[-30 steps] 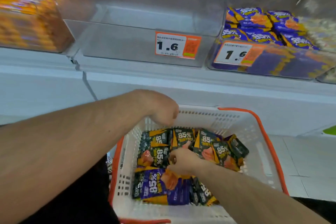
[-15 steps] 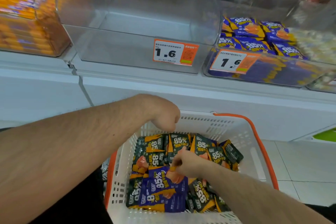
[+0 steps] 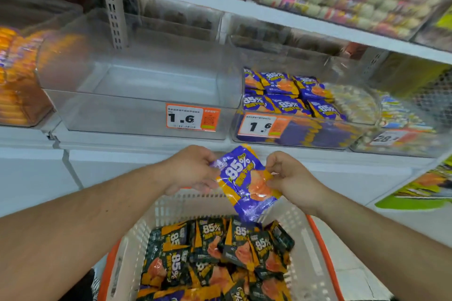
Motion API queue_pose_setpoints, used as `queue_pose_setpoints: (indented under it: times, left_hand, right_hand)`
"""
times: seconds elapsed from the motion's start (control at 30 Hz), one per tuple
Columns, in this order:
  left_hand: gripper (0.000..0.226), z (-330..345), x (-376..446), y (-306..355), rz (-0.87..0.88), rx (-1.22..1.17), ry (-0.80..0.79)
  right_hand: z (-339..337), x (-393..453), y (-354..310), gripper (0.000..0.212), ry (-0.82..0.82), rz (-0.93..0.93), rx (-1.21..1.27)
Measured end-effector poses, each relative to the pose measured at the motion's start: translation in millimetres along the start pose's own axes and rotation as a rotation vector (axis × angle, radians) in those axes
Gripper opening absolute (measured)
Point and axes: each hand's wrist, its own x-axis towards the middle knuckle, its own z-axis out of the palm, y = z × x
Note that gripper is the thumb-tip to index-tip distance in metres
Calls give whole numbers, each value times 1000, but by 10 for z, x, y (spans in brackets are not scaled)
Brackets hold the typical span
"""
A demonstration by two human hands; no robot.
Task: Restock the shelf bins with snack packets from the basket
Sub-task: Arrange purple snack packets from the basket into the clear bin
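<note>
Head view shows both hands lifting one purple snack packet (image 3: 245, 179) above the white basket (image 3: 303, 239). Left hand (image 3: 193, 168) pinches its left edge, right hand (image 3: 286, 176) pinches the right edge, likely to hold it flat and face-up for sorting. Dark green packets (image 3: 215, 249) fill the basket below. Farther off, the clear bin (image 3: 137, 115) on the left holds nothing, while the right bin (image 3: 293, 129) carries matching purple packets, so that looks the fitting destination.
</note>
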Motion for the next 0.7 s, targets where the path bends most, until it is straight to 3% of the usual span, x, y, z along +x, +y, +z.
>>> queue_pose_setpoints:
  times: [0.13,0.23,0.37,0.5,0.57,0.67,0.7]
  left_hand:
    - [9,120,-37,265,112,-205,87]
    - [10,194,-67,428,183,-268,123]
    - [8,227,-125,597,261,-356,167]
    - [8,227,-122,709,357,-376,186]
    - [11,196,-43,712,500,-224,355]
    - [26,59,97,634,849,384,761]
    - [36,19,143,583,883,572,841]
  right_hand:
    - [-38,-133,-222,35,156,-141,-325]
    - [31,-241,-345,63,317,-336,-623]
    - [117,-245,-380,85,437,-387,-671]
    - [12,-198,-548,69,518,-463,-598]
    - [-139,-100,-735,62,599,-456,-516]
    - [-417,214,-1050,68,587,-249,-366]
    - [-483,353,-1131,71,565,-164,-352]
